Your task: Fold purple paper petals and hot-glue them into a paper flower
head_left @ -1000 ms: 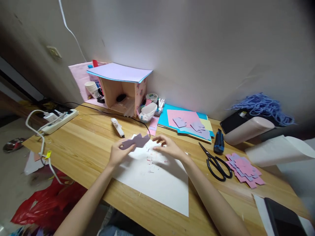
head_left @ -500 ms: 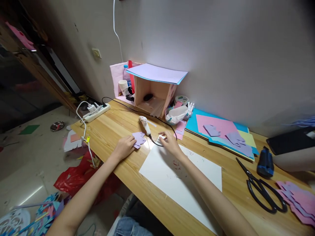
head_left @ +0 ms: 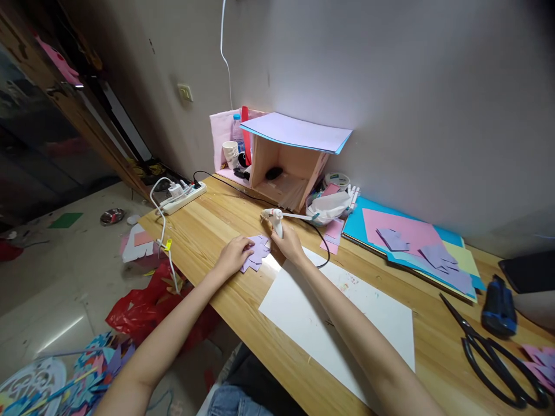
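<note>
My right hand (head_left: 287, 242) is wrapped round the handle of a white hot glue gun (head_left: 276, 219), held just above the table. A white glue stick (head_left: 299, 216) juts out of the gun toward the right. Beside it on the left, a purple paper cutout (head_left: 259, 252) with notched, pointed edges lies on the wood. My left hand (head_left: 234, 255) grips the cutout's left edge, its fingers bent over the paper. The gun's black cord curves behind my right wrist. Under my right forearm is a large white sheet (head_left: 368, 312) with small coloured marks.
Behind stands a box shelf (head_left: 312, 176) with purple card on top. A power strip (head_left: 184, 198) is at the back left. Coloured paper (head_left: 403, 225) is stacked to the right, near large black scissors (head_left: 489, 352) and a dark blue tool (head_left: 498, 306). A red plastic bag (head_left: 139, 306) lies below the table's edge.
My right hand has closed on the glue gun's handle and lifted the gun, which was lying on the table. My left hand stays at the purple cutout. The view has shifted left.
</note>
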Motion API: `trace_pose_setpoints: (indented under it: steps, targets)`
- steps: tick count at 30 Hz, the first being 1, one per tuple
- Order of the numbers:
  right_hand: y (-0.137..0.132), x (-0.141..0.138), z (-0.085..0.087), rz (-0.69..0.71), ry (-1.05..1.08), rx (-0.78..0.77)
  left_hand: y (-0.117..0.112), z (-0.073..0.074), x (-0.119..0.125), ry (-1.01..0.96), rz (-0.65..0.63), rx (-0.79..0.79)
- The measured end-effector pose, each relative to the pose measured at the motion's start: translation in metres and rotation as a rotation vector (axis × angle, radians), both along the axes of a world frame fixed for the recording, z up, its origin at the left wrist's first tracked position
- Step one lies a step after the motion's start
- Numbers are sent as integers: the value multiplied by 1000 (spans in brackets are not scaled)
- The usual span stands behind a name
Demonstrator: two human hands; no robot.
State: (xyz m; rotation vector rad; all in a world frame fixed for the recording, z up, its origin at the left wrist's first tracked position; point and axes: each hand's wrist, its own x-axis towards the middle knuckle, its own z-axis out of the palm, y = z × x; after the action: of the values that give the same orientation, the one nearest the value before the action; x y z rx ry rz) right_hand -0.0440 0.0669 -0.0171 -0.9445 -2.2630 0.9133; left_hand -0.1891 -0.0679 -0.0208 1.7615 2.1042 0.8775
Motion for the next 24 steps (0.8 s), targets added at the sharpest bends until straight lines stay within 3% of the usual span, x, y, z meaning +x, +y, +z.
trace_pose_setpoints:
  steps: [5,11,16,24]
  targets:
    - [1,45,18,64,128,-262,3,-7,-4,-186,27,10]
    - [3,79,20,191,26,-567,4,-11,-4,-276,42,-5]
    - [-1,82,18,247,8,-621,0,-6,-2,-226,20,39]
    - [0,77,17,315,-35,-626,-6,-4,0,12,-50,101]
